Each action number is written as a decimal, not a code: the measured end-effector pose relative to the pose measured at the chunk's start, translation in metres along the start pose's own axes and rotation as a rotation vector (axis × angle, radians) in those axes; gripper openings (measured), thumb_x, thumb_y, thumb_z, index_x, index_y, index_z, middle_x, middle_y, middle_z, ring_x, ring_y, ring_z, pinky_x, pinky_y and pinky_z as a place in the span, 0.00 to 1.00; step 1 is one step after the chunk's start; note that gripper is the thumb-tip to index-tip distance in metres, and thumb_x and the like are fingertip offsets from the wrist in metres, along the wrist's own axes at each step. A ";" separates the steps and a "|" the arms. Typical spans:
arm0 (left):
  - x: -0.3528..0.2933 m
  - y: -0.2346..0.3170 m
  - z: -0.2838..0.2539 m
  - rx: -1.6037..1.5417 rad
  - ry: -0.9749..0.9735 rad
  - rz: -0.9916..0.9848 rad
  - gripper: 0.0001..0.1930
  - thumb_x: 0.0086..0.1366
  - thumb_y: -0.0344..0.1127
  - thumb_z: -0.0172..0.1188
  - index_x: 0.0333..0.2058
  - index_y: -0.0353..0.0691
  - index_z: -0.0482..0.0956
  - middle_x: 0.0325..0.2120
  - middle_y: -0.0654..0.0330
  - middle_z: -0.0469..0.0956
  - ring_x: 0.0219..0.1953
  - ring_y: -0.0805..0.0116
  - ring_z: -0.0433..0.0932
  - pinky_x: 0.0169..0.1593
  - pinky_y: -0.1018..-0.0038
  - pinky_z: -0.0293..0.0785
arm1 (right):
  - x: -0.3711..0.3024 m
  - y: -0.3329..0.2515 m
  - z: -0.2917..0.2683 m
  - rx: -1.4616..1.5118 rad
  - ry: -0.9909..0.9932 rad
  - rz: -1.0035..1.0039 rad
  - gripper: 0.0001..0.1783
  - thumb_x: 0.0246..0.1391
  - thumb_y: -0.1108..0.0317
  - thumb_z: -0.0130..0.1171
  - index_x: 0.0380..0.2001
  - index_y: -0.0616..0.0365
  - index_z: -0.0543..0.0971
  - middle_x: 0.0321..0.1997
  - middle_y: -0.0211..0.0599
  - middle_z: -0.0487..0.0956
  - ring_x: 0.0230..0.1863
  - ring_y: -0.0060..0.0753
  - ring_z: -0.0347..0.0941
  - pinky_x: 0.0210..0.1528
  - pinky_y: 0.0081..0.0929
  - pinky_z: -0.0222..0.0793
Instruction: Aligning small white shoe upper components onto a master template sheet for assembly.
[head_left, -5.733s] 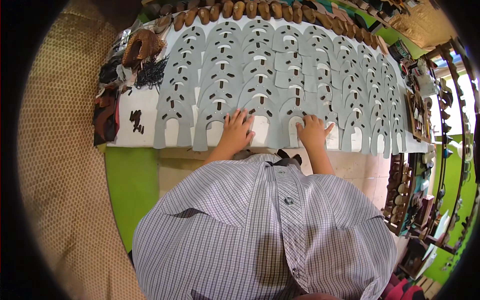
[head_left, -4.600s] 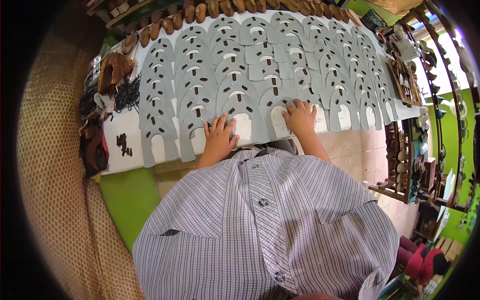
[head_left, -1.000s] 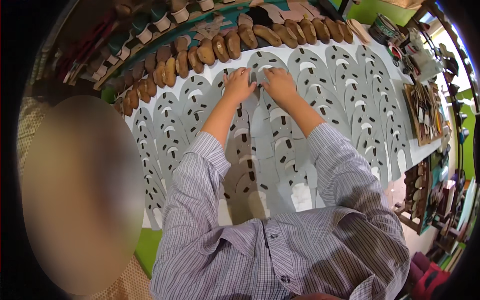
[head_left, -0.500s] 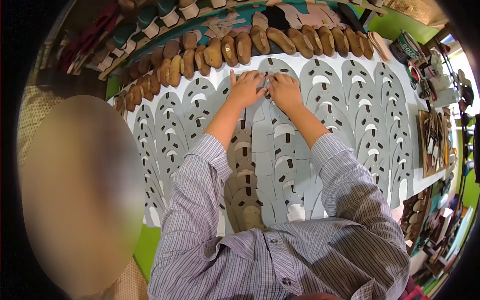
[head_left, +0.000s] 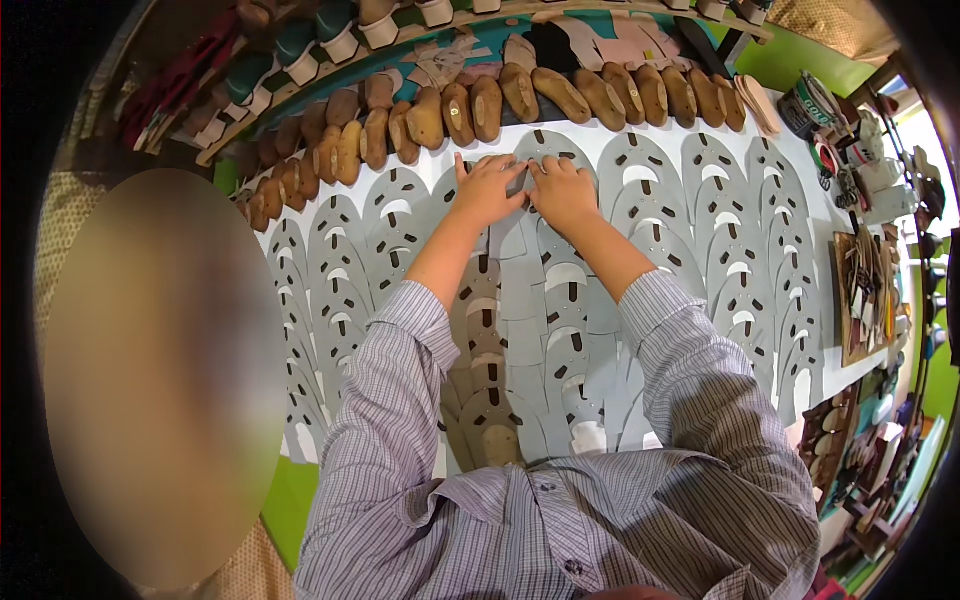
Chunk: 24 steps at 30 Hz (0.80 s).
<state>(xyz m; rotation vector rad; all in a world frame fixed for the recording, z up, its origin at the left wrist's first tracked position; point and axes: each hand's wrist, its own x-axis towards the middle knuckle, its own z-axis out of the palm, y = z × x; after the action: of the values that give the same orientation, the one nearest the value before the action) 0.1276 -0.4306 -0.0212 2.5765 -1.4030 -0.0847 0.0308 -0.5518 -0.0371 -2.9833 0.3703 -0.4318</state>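
Rows of grey U-shaped shoe upper pieces (head_left: 735, 235) overlap one another, with short dark strips on them. Both hands are over the far end of the middle rows. My left hand (head_left: 487, 192) lies palm down, thumb and fingers apart, its fingertips on a grey piece. Close beside it, my right hand (head_left: 563, 192) rests with its fingers stretched forward on the rounded grey upper (head_left: 540, 146). The fingertips of the two hands almost meet near a dark strip, partly hidden by the fingers. Neither hand visibly lifts anything.
Brown wooden shoe lasts (head_left: 487, 108) line the far edge of the white table (head_left: 625, 138). A can (head_left: 808, 103) stands at the far right, near a tool board (head_left: 862, 300). Finished shoes (head_left: 335, 28) sit on a shelf behind. A blurred oval covers the left side.
Both hands stay at nearly the same spot on the grey pieces, with small finger shifts; the right fingers have straightened slightly. The whole view has tilted a little.
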 end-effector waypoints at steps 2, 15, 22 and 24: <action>0.001 0.000 0.000 -0.002 -0.021 -0.006 0.25 0.53 0.48 0.57 0.52 0.57 0.71 0.54 0.69 0.66 0.58 0.69 0.61 0.61 0.40 0.30 | 0.004 0.001 -0.003 -0.015 -0.035 0.000 0.24 0.43 0.56 0.57 0.46 0.52 0.74 0.41 0.29 0.72 0.46 0.33 0.68 0.42 0.34 0.66; 0.004 0.007 -0.008 0.037 -0.104 -0.035 0.26 0.56 0.52 0.56 0.54 0.56 0.68 0.57 0.68 0.62 0.59 0.68 0.59 0.60 0.38 0.31 | -0.013 0.005 0.011 0.112 0.142 -0.027 0.24 0.48 0.62 0.52 0.50 0.59 0.70 0.44 0.37 0.72 0.47 0.37 0.69 0.46 0.34 0.66; 0.000 0.001 -0.007 0.008 -0.120 -0.082 0.26 0.55 0.48 0.56 0.54 0.55 0.67 0.57 0.69 0.62 0.60 0.68 0.59 0.61 0.38 0.31 | 0.006 -0.013 -0.012 0.032 -0.116 0.069 0.28 0.46 0.55 0.51 0.52 0.53 0.70 0.45 0.32 0.71 0.48 0.36 0.66 0.49 0.39 0.60; 0.003 0.002 -0.010 -0.020 -0.120 -0.087 0.26 0.55 0.47 0.57 0.54 0.55 0.67 0.57 0.69 0.62 0.60 0.67 0.59 0.61 0.38 0.30 | 0.012 -0.011 -0.012 0.013 -0.235 0.110 0.28 0.47 0.54 0.50 0.53 0.50 0.70 0.48 0.32 0.69 0.52 0.37 0.63 0.53 0.43 0.57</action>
<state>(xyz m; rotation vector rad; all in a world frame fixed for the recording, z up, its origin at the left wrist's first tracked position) 0.1287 -0.4325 -0.0106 2.6556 -1.3208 -0.2691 0.0414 -0.5453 -0.0212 -2.9376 0.5005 -0.0710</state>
